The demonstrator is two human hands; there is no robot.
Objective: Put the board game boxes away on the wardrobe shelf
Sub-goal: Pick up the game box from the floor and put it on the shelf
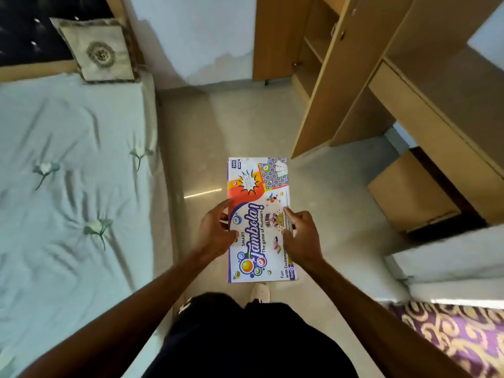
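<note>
A flat white board game box printed "Tambola" is held level above the floor, in front of my body. My left hand grips its left long edge, thumb on the lid. My right hand grips the right long edge, fingers on top. The open wooden wardrobe stands ahead to the right, its door swung outward and bare shelves visible inside. Only this one box is in view.
A bed with a pale sheet and a cushion fills the left side. A wooden desk and a cardboard box stand on the right. A purple patterned cloth lies at lower right. Polished floor runs between bed and wardrobe.
</note>
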